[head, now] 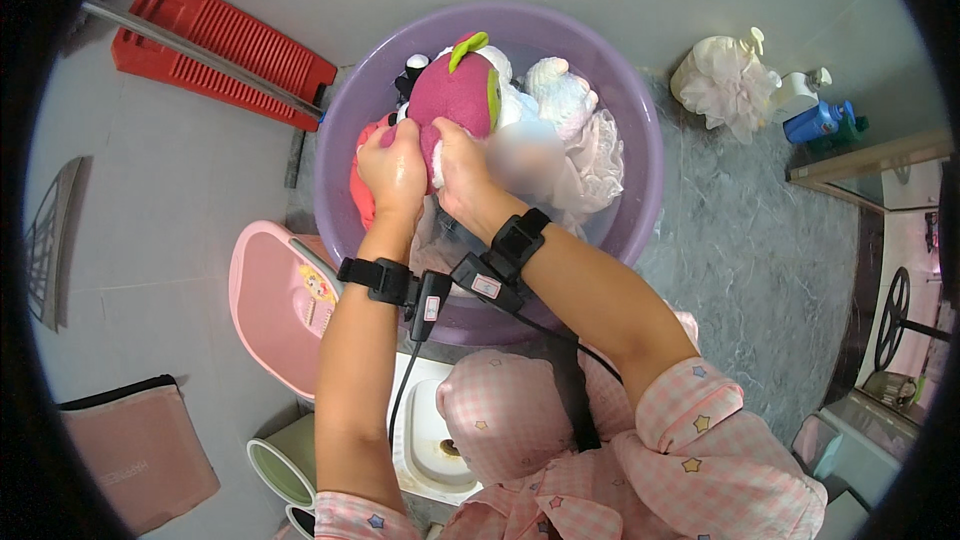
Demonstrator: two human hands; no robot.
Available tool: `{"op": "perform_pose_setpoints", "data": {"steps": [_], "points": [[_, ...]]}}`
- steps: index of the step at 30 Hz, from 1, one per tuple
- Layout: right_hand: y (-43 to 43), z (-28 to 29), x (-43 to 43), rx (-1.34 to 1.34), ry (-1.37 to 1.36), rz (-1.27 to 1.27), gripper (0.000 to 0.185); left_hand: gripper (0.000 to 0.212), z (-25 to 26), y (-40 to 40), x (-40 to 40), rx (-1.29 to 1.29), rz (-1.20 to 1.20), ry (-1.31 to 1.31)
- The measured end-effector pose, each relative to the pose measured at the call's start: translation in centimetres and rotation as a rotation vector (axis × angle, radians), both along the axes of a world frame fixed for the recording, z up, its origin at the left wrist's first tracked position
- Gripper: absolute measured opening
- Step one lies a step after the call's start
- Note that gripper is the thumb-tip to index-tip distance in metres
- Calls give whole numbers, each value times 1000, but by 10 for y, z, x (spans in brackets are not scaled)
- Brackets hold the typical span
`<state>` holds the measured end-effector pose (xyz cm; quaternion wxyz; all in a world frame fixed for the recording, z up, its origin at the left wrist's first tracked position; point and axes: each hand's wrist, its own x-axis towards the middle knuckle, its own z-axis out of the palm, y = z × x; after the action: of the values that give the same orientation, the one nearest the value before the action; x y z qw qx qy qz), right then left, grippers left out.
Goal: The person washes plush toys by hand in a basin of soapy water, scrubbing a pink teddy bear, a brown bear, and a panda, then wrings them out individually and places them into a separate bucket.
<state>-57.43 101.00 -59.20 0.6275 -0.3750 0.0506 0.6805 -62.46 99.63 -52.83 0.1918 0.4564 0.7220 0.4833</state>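
Note:
Both of my hands grip the lower part of a magenta plush toy (453, 94) with a lime-green leaf-like piece on top. My left hand (394, 169) is wet and closed around its left side. On the other side, my right hand (469, 169) presses with its thumb near a white fuzzy part. Beneath lies a purple plastic basin (646, 157) of water. Around the toy in it are a white fluffy plush (561, 94), a sheer ruffled cloth (596, 165) and a red item (363, 187). One patch beside my right hand is blurred.
A red washboard (232, 52) leans at the upper left behind a metal pole (202, 52). Left of the basin stands a pink tub (274, 300). Pump bottles (795, 94) and a mesh bath puff (727, 86) sit at right. A white squat toilet (420, 427) lies below me.

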Motion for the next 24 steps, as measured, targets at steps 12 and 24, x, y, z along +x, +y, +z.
{"op": "perform_pose_setpoints", "data": {"steps": [12,24], "points": [[-15,10,4,124,-93,21,89,22,27,-23,2,-172,-344,-1050],[-25,11,6,2,-457,55,80,30,-6,-14,6,-206,24,-633]]}}
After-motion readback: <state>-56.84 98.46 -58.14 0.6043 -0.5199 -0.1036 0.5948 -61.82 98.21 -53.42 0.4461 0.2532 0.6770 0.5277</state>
